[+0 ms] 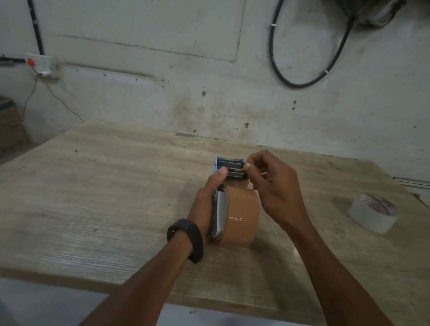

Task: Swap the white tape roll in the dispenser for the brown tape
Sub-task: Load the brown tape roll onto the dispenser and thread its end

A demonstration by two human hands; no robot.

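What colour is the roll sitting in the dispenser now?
Brown: the tape roll in the dispenser, head view.

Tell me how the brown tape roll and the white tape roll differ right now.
The brown tape roll stands on edge, mounted in the dispenser; the white tape roll lies flat on the table, off to the right. The brown one is glossy, the white one matte. The left hand grips the dispenser beside the brown roll and the right hand works at its front; nothing touches the white roll. Both are wide rolls.
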